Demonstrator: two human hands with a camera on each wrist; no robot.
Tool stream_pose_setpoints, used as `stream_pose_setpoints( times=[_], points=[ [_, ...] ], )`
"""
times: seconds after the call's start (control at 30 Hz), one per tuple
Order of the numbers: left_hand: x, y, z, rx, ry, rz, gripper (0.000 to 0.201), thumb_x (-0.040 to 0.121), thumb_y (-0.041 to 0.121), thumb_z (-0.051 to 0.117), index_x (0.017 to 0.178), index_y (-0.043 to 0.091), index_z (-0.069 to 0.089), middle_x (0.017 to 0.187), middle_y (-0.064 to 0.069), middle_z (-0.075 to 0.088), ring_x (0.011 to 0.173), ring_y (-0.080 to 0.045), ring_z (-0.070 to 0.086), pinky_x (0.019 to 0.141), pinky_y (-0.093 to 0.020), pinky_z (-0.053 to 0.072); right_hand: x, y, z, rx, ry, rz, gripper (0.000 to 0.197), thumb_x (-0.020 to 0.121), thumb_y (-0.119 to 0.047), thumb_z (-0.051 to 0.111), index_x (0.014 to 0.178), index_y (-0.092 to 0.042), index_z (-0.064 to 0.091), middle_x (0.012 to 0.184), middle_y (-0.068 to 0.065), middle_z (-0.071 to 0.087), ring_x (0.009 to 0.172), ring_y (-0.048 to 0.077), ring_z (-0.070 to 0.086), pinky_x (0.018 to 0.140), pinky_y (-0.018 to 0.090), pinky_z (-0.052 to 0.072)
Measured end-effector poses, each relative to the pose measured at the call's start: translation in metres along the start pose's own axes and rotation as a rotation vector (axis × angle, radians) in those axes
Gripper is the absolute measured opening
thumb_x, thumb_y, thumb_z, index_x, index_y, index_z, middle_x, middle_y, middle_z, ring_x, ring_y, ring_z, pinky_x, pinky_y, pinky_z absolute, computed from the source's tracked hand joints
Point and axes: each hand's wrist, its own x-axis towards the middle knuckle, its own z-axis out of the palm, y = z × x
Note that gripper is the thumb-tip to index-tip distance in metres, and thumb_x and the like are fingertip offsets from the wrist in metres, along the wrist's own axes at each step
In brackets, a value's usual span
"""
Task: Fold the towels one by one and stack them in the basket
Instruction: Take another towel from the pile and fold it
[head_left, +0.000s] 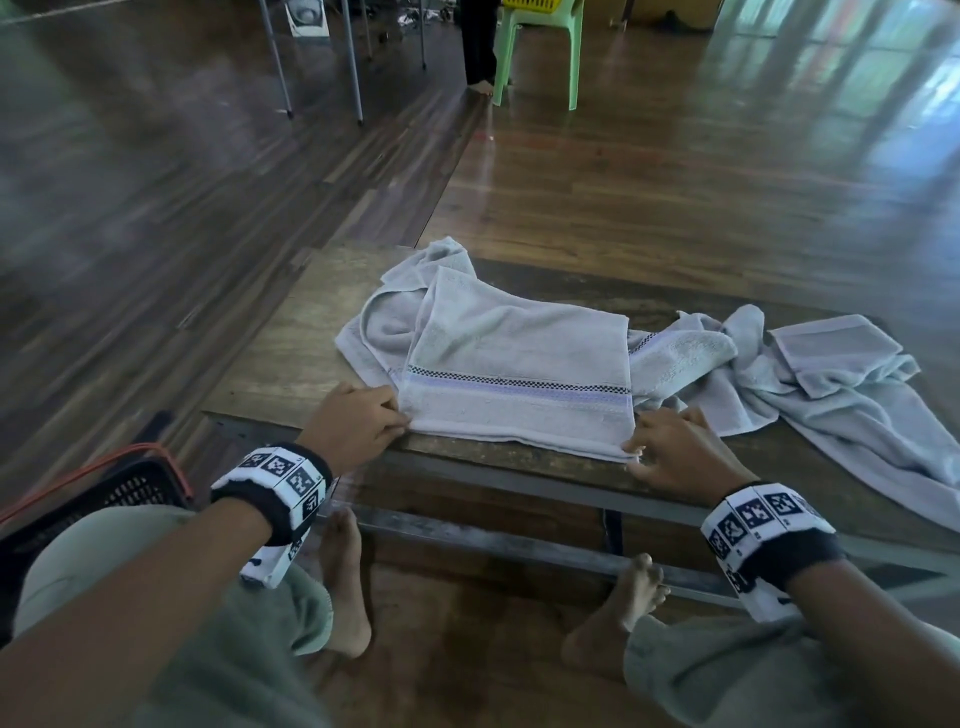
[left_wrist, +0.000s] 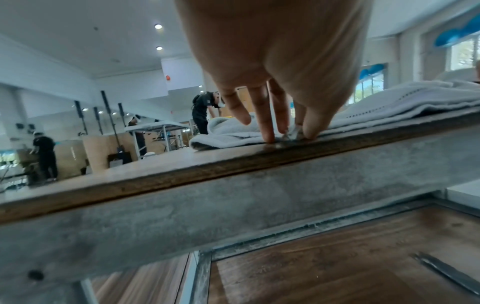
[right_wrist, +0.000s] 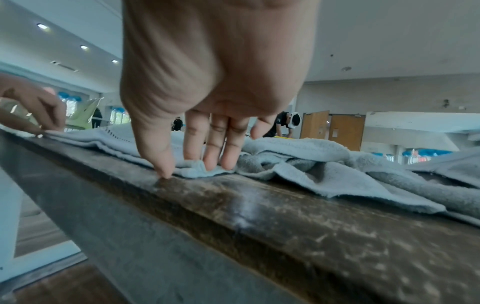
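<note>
On the table (head_left: 291, 364), the left hand (head_left: 358, 426) pinches the half-folded towel (head_left: 519, 364) at its 8 o'clock corner. The right hand (head_left: 675, 452) pinches its 4 o'clock corner. The basket (head_left: 104, 493) sits at 9 o'clock, beside the knee.

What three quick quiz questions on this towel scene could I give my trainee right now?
1. True or false: the striped towel lies folded at the table's near edge.
2. Which hand is at the towel's near right corner: A) left hand B) right hand?
3. Fill in: the dark basket sits on the person's ___ side, below the table.

Key: 1 true; 2 B; 3 left. More loose towels lie heaped to the right.
</note>
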Motion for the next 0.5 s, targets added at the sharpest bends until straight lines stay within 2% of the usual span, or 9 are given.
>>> stream_pose_setpoints(
  times=[0.13, 0.23, 0.3, 0.43, 0.5],
  points=[
    [0.007, 0.003, -0.004, 0.118, -0.038, 0.074, 0.023, 0.066, 0.012, 0.074, 0.086, 0.024, 0.074, 0.079, 0.007, 0.061, 0.065, -0.013, 0.060, 0.064, -0.029, 0.043, 0.002, 0.000, -0.007, -0.096, -0.076, -0.043, 0.031, 0.083, -0.045, 0.061, 0.108, -0.028, 0.066, 0.110, -0.012, 0.060, 0.108, 0.008, 0.050, 0.095, 0.031, 0.027],
    [0.014, 0.006, -0.009, 0.214, -0.096, 0.113, 0.024, 0.057, 0.009, 0.076, 0.076, 0.023, 0.072, 0.072, 0.006, 0.062, 0.062, -0.014, 0.062, 0.059, -0.028, 0.043, 0.007, 0.001, -0.006, -0.130, -0.087, -0.074, 0.027, 0.083, -0.041, 0.063, 0.105, -0.026, 0.067, 0.110, -0.010, 0.063, 0.110, 0.010, 0.052, 0.096, 0.032, 0.028],
    [0.018, 0.009, -0.012, 0.210, -0.137, 0.080, 0.018, 0.062, 0.012, 0.072, 0.077, 0.023, 0.072, 0.074, 0.005, 0.065, 0.064, -0.015, 0.063, 0.064, -0.030, 0.041, 0.009, 0.002, -0.004, -0.130, -0.078, -0.077, 0.023, 0.081, -0.037, 0.066, 0.099, -0.024, 0.069, 0.105, -0.009, 0.065, 0.108, 0.013, 0.054, 0.095, 0.033, 0.031],
    [0.023, 0.010, -0.012, 0.121, -0.176, -0.110, 0.021, 0.081, 0.027, 0.054, 0.096, 0.023, 0.068, 0.094, 0.005, 0.064, 0.090, -0.014, 0.058, 0.082, -0.033, 0.034, 0.010, 0.002, -0.002, -0.102, -0.037, -0.077, 0.015, 0.078, -0.032, 0.066, 0.090, -0.023, 0.071, 0.094, -0.008, 0.067, 0.095, 0.012, 0.058, 0.088, 0.029, 0.033],
    [0.024, 0.010, -0.008, 0.130, -0.170, -0.121, 0.021, 0.082, 0.028, 0.054, 0.098, 0.022, 0.067, 0.095, 0.005, 0.062, 0.093, -0.015, 0.057, 0.084, -0.034, 0.034, 0.009, 0.002, 0.000, -0.029, -0.006, -0.027, 0.012, 0.078, -0.027, 0.062, 0.085, -0.022, 0.070, 0.088, -0.008, 0.068, 0.088, 0.013, 0.060, 0.083, 0.025, 0.036]
  ],
)
